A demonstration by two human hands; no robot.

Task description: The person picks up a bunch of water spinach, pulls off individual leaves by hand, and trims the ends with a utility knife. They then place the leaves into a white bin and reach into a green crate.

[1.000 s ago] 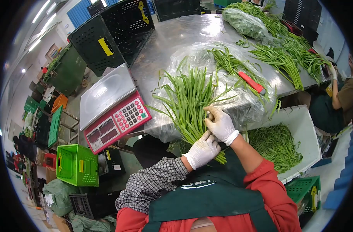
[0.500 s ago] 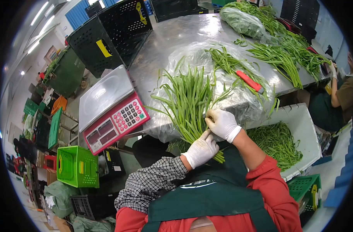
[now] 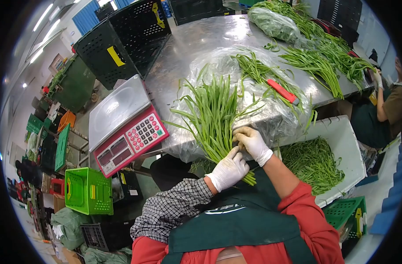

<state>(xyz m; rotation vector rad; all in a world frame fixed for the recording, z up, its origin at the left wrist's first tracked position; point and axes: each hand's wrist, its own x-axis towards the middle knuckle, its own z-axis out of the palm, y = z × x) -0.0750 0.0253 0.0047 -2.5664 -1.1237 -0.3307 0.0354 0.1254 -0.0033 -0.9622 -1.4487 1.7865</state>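
Observation:
My left hand [image 3: 228, 170], in a white glove, is wrapped round the lower stems of a bunch of long green leafy vegetables [image 3: 215, 115]. The leaves fan out over the steel table's edge, and the stem ends stick out below the hand. My right hand [image 3: 252, 144], also gloved, is at the right side of the bunch with its fingers pinched together; what they hold, if anything, is too small to tell. Beyond the hands, a red-handled tool [image 3: 283, 92] lies on clear plastic sheeting [image 3: 259, 94] among loose greens.
A red scale [image 3: 129, 138] stands at left, before a black crate [image 3: 106, 59]. More greens [image 3: 313, 66] lie at the table's [image 3: 209, 35] right. Below right is a white bin [image 3: 348, 154] of trimmings. A co-worker's gloved hand [image 3: 377, 79] is at far right.
My right hand has shifted slightly up and right beside the stems, its fingers in a slightly different pose. My left hand keeps its hold on the bunch.

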